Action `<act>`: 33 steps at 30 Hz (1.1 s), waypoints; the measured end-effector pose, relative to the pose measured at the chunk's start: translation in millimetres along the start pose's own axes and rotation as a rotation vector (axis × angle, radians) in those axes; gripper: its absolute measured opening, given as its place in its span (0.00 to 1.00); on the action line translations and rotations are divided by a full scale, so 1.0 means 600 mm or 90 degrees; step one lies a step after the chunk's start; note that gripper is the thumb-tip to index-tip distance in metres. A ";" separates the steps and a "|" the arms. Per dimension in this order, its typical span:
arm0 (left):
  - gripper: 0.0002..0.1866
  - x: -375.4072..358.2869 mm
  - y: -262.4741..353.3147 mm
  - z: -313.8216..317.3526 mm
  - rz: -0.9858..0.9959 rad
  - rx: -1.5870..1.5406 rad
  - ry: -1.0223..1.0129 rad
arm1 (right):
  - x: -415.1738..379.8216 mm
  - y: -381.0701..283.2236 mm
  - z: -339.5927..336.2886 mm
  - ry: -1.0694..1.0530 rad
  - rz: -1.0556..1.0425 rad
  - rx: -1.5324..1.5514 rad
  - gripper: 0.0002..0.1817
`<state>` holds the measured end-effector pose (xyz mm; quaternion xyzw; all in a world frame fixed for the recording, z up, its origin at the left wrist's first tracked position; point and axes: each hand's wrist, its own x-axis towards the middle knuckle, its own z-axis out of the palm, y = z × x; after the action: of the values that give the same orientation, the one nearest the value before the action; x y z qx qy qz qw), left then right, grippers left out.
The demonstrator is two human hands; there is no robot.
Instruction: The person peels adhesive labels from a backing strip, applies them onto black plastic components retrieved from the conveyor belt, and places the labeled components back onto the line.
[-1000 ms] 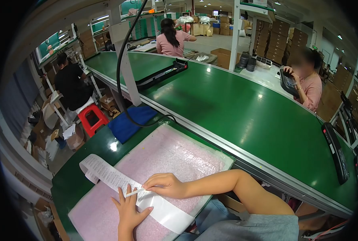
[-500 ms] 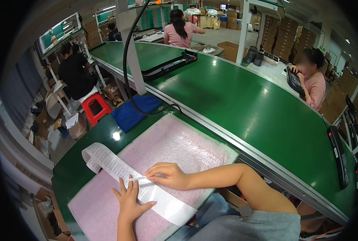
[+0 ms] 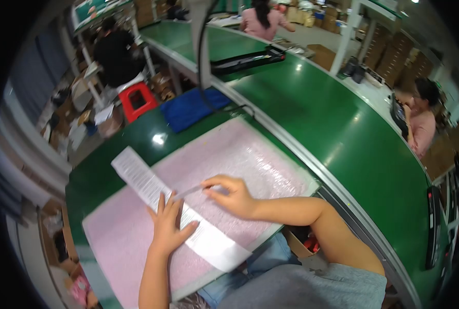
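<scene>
A long white strip of printed labels [image 3: 139, 177] lies slantwise across a pink, plastic-covered pad [image 3: 118, 234]. My left hand [image 3: 168, 226] rests on the middle of this strip, fingers spread and pressing it down. Between the thumb and fingers of my right hand [image 3: 234, 196] is the end of a narrow white label strip [image 3: 190, 190]. Its other end reaches to the printed labels beside my left fingertips. The near end of the long strip is blank and extends to the pad's front edge.
A blue cloth [image 3: 193, 109] lies behind the pad. Beyond runs a green conveyor belt [image 3: 301, 118] with a black, frame-like housing [image 3: 247, 61] on it. A red stool [image 3: 137, 101] stands left. One person [image 3: 422, 126] holds a dark part at right; others sit farther back.
My right hand has drawn the narrow label strip a little away from the left fingertips. The long strip's far end, curled before, now lies flatter. The view has shifted.
</scene>
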<state>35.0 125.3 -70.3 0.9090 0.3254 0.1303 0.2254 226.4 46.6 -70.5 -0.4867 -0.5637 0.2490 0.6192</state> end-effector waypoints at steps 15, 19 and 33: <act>0.28 -0.003 -0.022 0.010 0.015 -0.010 0.062 | 0.005 0.021 0.002 0.056 0.007 0.006 0.18; 0.24 -0.004 -0.025 0.009 0.004 -0.026 0.080 | 0.004 0.022 0.004 0.049 0.027 0.015 0.17; 0.13 -0.002 -0.027 0.007 0.022 -0.116 0.159 | 0.003 0.017 -0.001 0.040 0.057 0.009 0.13</act>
<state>27.4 134.3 -82.1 0.8672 0.3218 0.2750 0.2621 229.9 52.1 -78.6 -0.5149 -0.5197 0.2647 0.6283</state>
